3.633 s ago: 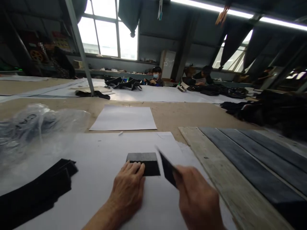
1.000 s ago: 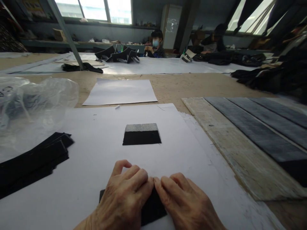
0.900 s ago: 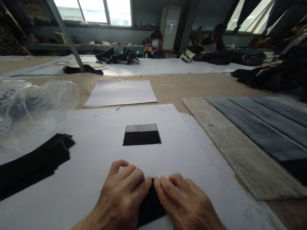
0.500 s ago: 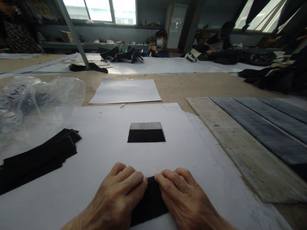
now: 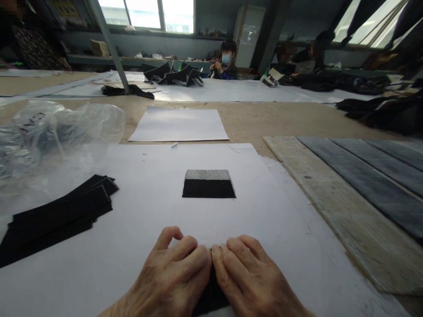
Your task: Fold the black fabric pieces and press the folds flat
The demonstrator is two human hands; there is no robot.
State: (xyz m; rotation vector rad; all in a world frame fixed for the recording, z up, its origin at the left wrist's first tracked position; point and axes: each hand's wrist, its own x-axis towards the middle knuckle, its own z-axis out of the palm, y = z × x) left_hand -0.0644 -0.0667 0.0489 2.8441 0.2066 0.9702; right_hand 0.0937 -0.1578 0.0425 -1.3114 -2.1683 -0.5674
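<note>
A black fabric piece lies on white paper at the near edge of the view. My left hand has its curled fingers closed on the top edge of this piece. Close beside it, my right hand pinches the same edge, and the fingertips of both hands nearly meet. Most of the piece is hidden under the hands. Farther up the paper lies another fabric piece, black with a grey strip along its far side.
To the left are a fanned stack of black fabric strips and a clear plastic bag. A board with dark panels lies right. Beyond are a white sheet, a slanted pole and a masked person across the table.
My hands have drawn closer together along the fabric's top edge, covering more of it. The whole scene has shifted slightly to the right in view.
</note>
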